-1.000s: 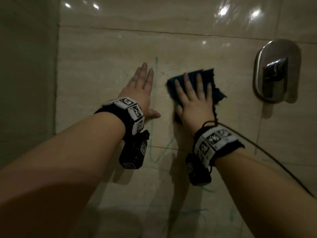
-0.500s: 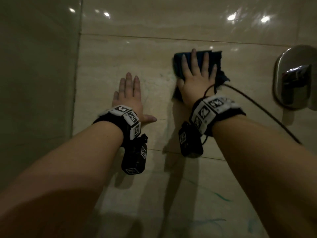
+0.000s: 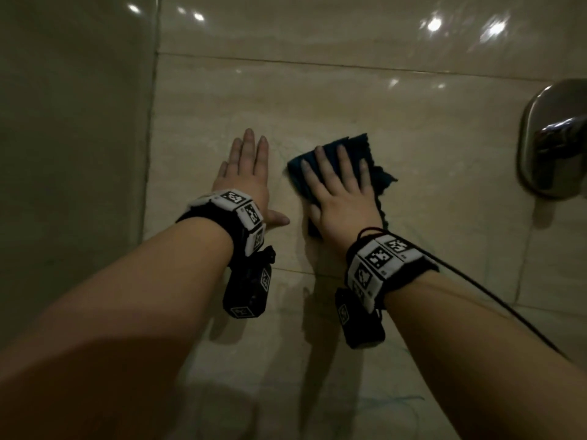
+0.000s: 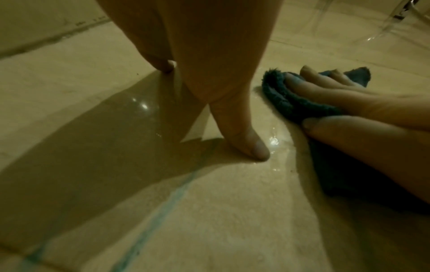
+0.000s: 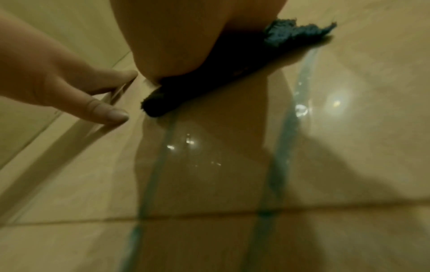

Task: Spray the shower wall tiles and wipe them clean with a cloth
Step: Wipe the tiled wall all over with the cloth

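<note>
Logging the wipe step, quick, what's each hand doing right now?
Left hand: open, flat on the wall tile, holding nothing.
Right hand: open, straight fingers pressing the dark blue cloth against the tile.

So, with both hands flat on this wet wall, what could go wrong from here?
1. The tile under the left hand shines with droplets, so a leaning palm may slip.
2. Blue streaks run down below the cloth; strokes that stay high would probably miss them.
3. The right hand only presses the cloth flat, and the cable trails from that wrist toward the metal shower handle; a wide stroke might snag it.
</note>
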`<state>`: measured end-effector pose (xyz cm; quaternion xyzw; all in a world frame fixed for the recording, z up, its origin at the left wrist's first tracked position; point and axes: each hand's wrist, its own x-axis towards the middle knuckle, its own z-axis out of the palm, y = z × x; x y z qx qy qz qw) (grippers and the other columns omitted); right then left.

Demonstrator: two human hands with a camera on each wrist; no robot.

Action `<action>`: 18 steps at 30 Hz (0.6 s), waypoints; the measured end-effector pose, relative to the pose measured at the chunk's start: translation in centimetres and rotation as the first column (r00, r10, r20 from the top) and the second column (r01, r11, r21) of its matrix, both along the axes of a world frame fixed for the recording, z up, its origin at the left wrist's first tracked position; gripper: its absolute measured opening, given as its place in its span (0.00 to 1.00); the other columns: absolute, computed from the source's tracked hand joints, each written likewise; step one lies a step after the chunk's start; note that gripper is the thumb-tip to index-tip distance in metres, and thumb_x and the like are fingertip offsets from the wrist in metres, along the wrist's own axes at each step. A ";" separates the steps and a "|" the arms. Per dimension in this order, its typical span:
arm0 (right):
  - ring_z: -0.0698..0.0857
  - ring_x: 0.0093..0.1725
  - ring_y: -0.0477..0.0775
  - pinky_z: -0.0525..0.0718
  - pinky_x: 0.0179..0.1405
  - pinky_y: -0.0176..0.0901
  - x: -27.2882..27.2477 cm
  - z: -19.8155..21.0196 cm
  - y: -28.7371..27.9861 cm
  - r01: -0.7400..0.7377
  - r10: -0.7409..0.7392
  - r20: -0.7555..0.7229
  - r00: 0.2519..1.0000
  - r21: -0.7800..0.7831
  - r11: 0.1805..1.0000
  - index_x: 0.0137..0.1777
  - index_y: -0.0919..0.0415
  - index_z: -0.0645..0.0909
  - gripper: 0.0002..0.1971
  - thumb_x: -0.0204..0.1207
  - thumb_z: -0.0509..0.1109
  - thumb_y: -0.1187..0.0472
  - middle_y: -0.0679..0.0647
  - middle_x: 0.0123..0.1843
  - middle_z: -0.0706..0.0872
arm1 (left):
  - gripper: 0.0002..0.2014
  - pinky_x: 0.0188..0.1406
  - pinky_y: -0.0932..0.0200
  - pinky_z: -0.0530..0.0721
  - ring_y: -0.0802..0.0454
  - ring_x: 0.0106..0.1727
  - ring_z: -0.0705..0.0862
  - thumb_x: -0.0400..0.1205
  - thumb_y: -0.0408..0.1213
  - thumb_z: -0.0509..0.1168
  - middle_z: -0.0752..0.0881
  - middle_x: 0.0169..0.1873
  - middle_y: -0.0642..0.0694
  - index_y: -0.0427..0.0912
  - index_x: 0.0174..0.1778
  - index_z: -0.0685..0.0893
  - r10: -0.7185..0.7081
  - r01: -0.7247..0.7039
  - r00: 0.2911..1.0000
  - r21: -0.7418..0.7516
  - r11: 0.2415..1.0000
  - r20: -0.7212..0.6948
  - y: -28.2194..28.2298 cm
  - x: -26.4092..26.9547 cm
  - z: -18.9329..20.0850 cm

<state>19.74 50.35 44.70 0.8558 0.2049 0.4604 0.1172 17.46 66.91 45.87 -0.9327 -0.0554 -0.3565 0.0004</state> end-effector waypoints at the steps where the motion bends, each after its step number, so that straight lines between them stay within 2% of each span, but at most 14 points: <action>1: 0.29 0.81 0.57 0.26 0.75 0.59 0.0 0.0 -0.1 0.005 -0.005 0.008 1.000 -0.012 1.000 0.82 0.46 0.32 0.34 0.84 0.50 0.46 0.48 0.83 0.30 | 0.68 0.82 0.48 0.44 0.43 0.81 0.31 0.66 0.68 0.70 0.25 0.79 0.43 0.41 0.78 0.24 -0.001 0.001 1.000 0.006 1.000 -0.002 0.1 0.0 0.0; 4: 0.30 0.81 0.56 0.27 0.75 0.57 0.0 1.8 -0.1 -0.007 0.007 0.020 1.000 -0.022 1.000 0.82 0.45 0.33 0.33 0.84 0.49 0.47 0.47 0.83 0.30 | 0.68 0.81 0.48 0.43 0.42 0.81 0.30 0.66 0.68 0.70 0.24 0.78 0.42 0.41 0.77 0.23 0.004 -0.004 1.000 0.018 1.000 -0.009 0.1 0.1 0.1; 7: 0.30 0.81 0.56 0.28 0.76 0.57 -0.2 4.6 0.9 -0.032 0.032 -0.001 0.999 0.060 0.998 0.83 0.45 0.36 0.32 0.84 0.48 0.46 0.48 0.83 0.31 | 0.68 0.81 0.48 0.42 0.43 0.81 0.29 0.67 0.68 0.69 0.23 0.78 0.43 0.41 0.77 0.22 0.005 -0.005 1.000 0.015 1.000 -0.024 0.2 0.0 0.0; 11: 0.33 0.82 0.55 0.31 0.79 0.56 -1.4 5.9 1.5 -0.143 0.163 -0.106 0.981 0.175 0.974 0.83 0.46 0.41 0.32 0.83 0.46 0.40 0.48 0.84 0.36 | 0.66 0.81 0.48 0.42 0.43 0.81 0.30 0.68 0.66 0.70 0.24 0.78 0.43 0.41 0.78 0.23 -0.009 0.010 1.000 0.004 1.000 -0.020 0.0 -0.3 0.1; 13: 0.39 0.83 0.56 0.38 0.81 0.54 -2.5 6.5 0.5 -0.247 0.296 -0.185 0.937 0.248 0.937 0.84 0.50 0.45 0.30 0.84 0.51 0.50 0.51 0.85 0.42 | 0.65 0.81 0.49 0.43 0.43 0.82 0.32 0.69 0.66 0.70 0.26 0.79 0.42 0.40 0.78 0.25 -0.010 0.010 1.000 0.004 1.000 -0.028 -0.3 -0.9 0.3; 15: 0.46 0.83 0.60 0.49 0.81 0.54 -3.5 7.4 -0.8 -0.309 0.415 -0.258 0.872 0.368 0.877 0.84 0.52 0.47 0.33 0.81 0.55 0.63 0.54 0.85 0.45 | 0.63 0.81 0.51 0.44 0.43 0.83 0.36 0.70 0.65 0.68 0.29 0.80 0.42 0.40 0.79 0.27 -0.033 0.032 0.999 -0.039 0.999 -0.023 -0.5 -1.8 0.5; 16: 0.50 0.83 0.62 0.56 0.79 0.53 -3.7 7.6 -1.4 -0.306 0.434 -0.274 0.858 0.407 0.861 0.84 0.52 0.47 0.34 0.80 0.55 0.66 0.56 0.85 0.48 | 0.62 0.81 0.52 0.44 0.44 0.83 0.37 0.71 0.66 0.67 0.30 0.81 0.42 0.40 0.80 0.27 -0.053 0.053 0.999 -0.067 0.996 -0.001 -0.8 -2.3 0.6; 18: 0.65 0.77 0.66 0.71 0.70 0.50 -3.9 7.7 -2.0 -0.308 0.449 -0.264 0.854 0.440 0.844 0.82 0.54 0.52 0.33 0.78 0.55 0.70 0.62 0.82 0.59 | 0.59 0.81 0.52 0.42 0.44 0.83 0.37 0.74 0.66 0.63 0.31 0.81 0.41 0.39 0.80 0.28 -0.105 0.110 0.991 -0.058 0.992 0.086 -1.6 -3.1 0.9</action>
